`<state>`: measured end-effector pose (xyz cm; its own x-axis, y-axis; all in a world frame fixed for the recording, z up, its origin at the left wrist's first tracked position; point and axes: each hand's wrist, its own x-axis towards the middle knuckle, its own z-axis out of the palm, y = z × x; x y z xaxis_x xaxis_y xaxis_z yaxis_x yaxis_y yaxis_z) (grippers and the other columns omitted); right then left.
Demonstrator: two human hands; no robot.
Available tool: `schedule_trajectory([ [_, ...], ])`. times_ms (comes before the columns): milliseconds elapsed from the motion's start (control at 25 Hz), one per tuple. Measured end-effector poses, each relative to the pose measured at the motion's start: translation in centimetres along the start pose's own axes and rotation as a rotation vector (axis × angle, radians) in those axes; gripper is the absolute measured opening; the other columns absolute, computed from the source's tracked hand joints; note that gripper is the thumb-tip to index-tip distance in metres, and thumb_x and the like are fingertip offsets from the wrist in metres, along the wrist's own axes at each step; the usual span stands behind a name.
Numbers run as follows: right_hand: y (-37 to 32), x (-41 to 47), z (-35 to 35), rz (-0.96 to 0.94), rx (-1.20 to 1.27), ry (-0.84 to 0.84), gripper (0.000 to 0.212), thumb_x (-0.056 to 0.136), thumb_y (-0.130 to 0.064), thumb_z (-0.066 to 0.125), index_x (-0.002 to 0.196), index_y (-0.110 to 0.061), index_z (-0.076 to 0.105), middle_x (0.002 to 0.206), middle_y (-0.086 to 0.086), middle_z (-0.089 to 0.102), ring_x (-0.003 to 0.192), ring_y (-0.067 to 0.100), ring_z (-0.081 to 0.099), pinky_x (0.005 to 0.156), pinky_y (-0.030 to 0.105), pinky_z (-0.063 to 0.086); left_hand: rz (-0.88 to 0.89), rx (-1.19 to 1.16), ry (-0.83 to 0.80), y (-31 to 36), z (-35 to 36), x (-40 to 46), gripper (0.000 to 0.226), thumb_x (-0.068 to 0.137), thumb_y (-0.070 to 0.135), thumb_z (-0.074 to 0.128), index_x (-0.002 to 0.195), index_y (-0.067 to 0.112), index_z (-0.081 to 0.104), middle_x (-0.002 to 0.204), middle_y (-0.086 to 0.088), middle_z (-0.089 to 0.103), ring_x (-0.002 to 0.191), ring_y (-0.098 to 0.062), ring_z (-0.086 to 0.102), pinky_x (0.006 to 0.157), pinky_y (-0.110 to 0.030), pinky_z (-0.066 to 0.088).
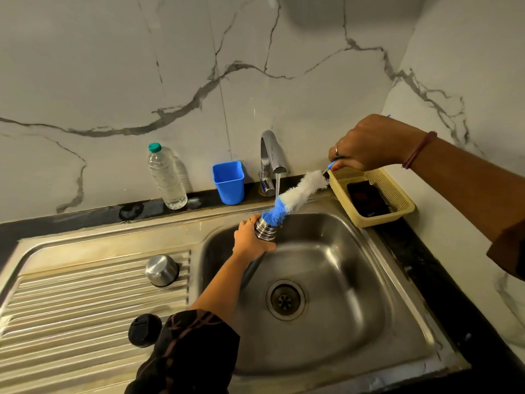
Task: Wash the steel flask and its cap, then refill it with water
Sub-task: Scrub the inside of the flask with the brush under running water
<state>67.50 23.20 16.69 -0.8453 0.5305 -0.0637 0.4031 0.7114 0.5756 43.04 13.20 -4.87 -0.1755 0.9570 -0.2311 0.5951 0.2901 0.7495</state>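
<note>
Nearest us, her left hand grips the steel flask over the sink, its ribbed, shiny neck tilted up and right toward the running tap. Along that same slant, her right hand clasps the brush handle, bristle tip at the mouth.

the left hand wraps the steel flask, so only the threaded neck above its fingers shows; the brush has its blue tip at the flask mouth, how deep cannot be told; its handle vanishes inside the right hand; the dark thing in the basket, beneath that hand's fingers, is unclear; the right sleeve runs off the edge
</note>
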Motion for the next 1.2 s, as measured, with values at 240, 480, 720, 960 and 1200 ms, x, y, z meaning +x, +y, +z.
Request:
schedule_trajectory([
  [240,0.7,1.8,-1.8,0.115,0.175,-0.363,0.034,0.095,-0.052,0.041,0.099,-0.032,0.068,0.085,-0.008,0.068,0.072,0.01,0.057,0.053,0.021,0.032,-0.01,0.081,0.002,0.3,1.1,0.0,0.092,0.061,0.026,0.086,0.141,0.031,0.041,0.129,-0.006,0.048,0.124,-0.03,0.042,0.105,-0.057,0.038],
  [480,0.7,3.6,-2.7,0.155,0.408,-0.548,0.031,0.094,-0.049,0.047,0.084,-0.024,0.063,0.065,-0.011,0.053,0.061,0.004,0.046,0.056,0.021,0.032,-0.038,0.097,0.017,0.4,1.0,0.2,0.092,0.065,0.023,0.086,0.143,0.032,0.039,0.134,-0.006,0.045,0.129,-0.03,0.037,0.106,-0.059,0.036],
  [720,1.5,1.2,0.0,-0.186,-0.151,0.016,0.016,0.089,-0.029,0.063,0.102,-0.02,0.063,0.081,-0.002,0.066,0.071,0.016,0.06,0.069,0.029,0.043,-0.024,0.074,-0.013,0.5,0.6,0.9,0.093,0.059,0.024,0.086,0.141,0.033,0.042,0.128,-0.004,0.049,0.124,-0.029,0.042,0.105,-0.055,0.037],
  [960,1.3,0.5,1.5,-0.312,-0.172,0.266,0.025,0.089,-0.016,0.054,0.109,-0.014,0.068,0.071,0.003,0.059,0.052,0.017,0.052,0.046,0.022,0.031,-0.044,0.049,0.017,0.9,0.7,0.8,0.091,0.061,0.022,0.085,0.14,0.03,0.042,0.128,-0.005,0.048,0.123,-0.029,0.041,0.105,-0.054,0.038],
  [1200,1.4,2.9,-1.9,0.06,0.224,-0.391,0.031,0.098,-0.043,0.04,0.115,-0.032,0.064,0.094,-0.012,0.065,0.075,0.006,0.054,0.054,0.018,0.03,-0.033,0.084,0.061,1.6,1.8,0.0,0.088,0.066,0.022,0.084,0.142,0.032,0.04,0.131,-0.004,0.043,0.126,-0.027,0.037,0.105,-0.056,0.036],
])
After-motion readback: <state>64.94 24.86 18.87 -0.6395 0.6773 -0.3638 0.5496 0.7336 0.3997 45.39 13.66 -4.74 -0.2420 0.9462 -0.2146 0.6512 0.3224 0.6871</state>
